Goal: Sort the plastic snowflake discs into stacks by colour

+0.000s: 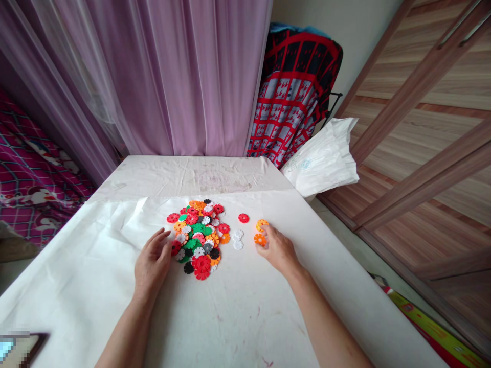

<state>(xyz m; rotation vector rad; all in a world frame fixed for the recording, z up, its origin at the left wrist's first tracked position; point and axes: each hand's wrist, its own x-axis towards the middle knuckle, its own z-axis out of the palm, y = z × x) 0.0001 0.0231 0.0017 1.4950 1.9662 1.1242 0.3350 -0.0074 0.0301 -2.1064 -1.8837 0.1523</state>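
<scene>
- One view, worn on the head, looks from over the table's near part, facing twelve o'clock and steeply down.
- It is close: the left hand sits toward eight, the right hand toward five, the discs near centre.
- Its wide field reaches the curtain at eleven and the wardrobe around two.

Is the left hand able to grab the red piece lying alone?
Probably not straight across: the colorful pile lies between the left hand and the red piece. Reaching over might work.
</scene>
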